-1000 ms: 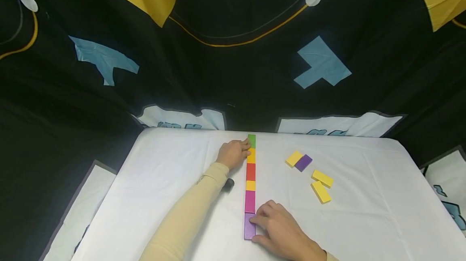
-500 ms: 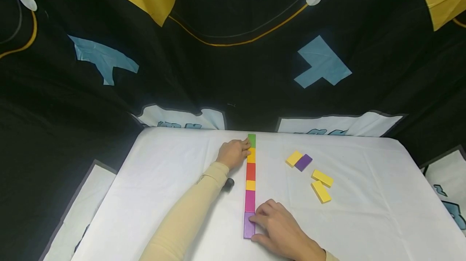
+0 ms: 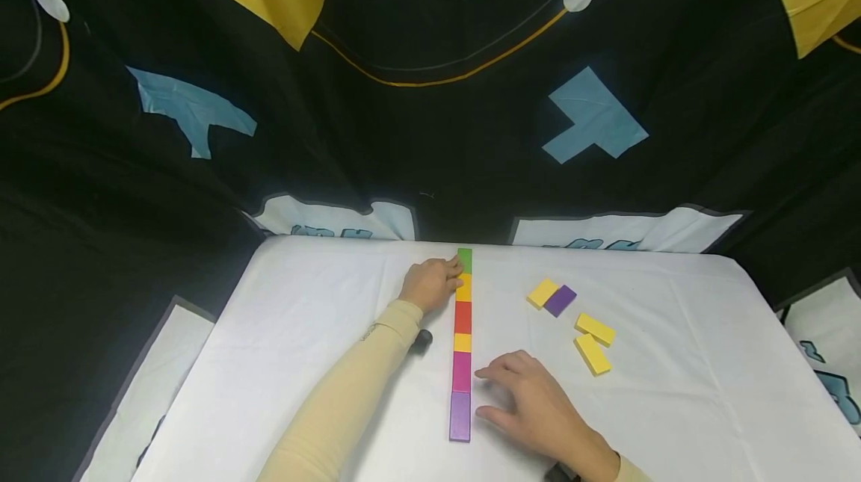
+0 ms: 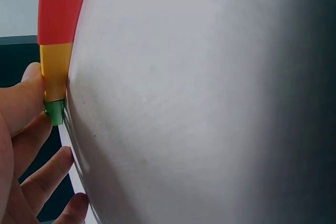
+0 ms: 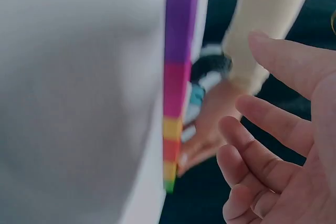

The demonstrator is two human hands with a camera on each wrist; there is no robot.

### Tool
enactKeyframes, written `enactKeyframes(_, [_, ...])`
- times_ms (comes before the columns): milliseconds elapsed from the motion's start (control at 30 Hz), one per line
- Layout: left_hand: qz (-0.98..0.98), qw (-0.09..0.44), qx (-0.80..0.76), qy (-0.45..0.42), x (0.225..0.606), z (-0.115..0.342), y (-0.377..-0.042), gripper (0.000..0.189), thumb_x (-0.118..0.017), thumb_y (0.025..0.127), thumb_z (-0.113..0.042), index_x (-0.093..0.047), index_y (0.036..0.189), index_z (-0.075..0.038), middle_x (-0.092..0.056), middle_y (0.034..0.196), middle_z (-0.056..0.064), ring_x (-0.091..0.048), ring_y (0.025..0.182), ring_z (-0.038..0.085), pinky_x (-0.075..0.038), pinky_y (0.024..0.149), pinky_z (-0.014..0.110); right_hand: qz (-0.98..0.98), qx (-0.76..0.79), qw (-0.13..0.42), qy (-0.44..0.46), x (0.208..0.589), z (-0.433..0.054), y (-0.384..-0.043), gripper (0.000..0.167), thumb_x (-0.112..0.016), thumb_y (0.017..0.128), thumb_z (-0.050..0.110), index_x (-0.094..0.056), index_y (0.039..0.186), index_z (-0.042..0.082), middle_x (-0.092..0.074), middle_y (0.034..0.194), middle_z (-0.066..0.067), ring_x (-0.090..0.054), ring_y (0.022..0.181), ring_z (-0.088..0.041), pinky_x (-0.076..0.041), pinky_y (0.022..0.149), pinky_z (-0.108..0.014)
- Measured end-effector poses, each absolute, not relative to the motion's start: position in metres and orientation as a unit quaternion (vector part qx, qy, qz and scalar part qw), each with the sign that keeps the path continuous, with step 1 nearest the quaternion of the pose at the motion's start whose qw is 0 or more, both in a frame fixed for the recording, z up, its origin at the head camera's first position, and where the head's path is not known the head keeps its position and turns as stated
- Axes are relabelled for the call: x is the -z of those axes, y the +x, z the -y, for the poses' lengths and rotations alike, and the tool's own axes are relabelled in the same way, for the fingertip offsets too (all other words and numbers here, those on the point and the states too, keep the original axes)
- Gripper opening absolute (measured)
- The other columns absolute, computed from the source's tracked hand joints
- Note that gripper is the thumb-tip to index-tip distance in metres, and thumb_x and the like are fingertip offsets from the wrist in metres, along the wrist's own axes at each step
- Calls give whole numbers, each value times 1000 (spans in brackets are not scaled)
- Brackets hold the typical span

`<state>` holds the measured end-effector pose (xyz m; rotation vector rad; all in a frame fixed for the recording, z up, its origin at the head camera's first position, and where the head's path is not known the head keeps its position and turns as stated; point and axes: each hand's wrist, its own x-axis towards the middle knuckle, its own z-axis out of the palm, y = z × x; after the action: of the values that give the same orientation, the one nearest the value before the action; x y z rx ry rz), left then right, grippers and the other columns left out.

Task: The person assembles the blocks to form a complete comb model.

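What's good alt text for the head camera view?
A row of six blocks, green farthest, purple nearest, lies on a white-covered table. The left hand touches the row's far end; the right hand is beside its near end, not touching. Three yellow blocks and a purple block lie to the right.

Bright head view, soft shadows on white tabletop (image 3: 501, 317), dimmer, blurrier wrist views
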<state>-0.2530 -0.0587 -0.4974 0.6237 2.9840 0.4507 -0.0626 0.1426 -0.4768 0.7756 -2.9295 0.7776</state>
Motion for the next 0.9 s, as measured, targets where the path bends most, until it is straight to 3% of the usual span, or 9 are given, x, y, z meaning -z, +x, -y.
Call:
enactKeyframes(267, [-968, 27, -143, 205, 497, 59, -254, 43, -64, 99, -32, -60, 140, -22, -51, 149, -6, -56, 131, 23, -48, 103, 46, 937, -264, 92, 210, 466, -172, -86, 44, -90, 74, 35, -76, 111, 17, -68, 107, 8, -58, 104, -12, -54, 87, -38])
enactKeyframes(533, [-968, 34, -146, 203, 496, 59, -253, 43, -64, 99, -33, -60, 140, -23, -50, 150, -7, -55, 132, 23, -47, 103, 47, 933, -294, 115, 172, 460, -201, -115, 50, -88, 78, 30, -72, 121, 14, -67, 116, -2, -57, 110, -22, -52, 89, -46])
enactKeyframes(700, [-968, 37, -143, 202, 494, 59, -253, 43, -64, 99, -34, -59, 141, -23, -50, 150, -7, -54, 132, 23, -47, 104, 45, 923, -311, 141, 177, 461, -214, -132, 49, -89, 77, 25, -71, 120, 11, -68, 111, -4, -55, 109, -25, -49, 89, -47])
enactKeyframes(900, [-968, 36, -143, 202, 493, 58, -253, 44, -64, 99, -34, -58, 141, -24, -50, 150, -7, -55, 132, 23, -47, 104, 45, 923, -317, 137, 170, 470, -222, -145, 49, -87, 80, 23, -70, 122, 6, -66, 119, -13, -55, 114, -32, -47, 95, -53])
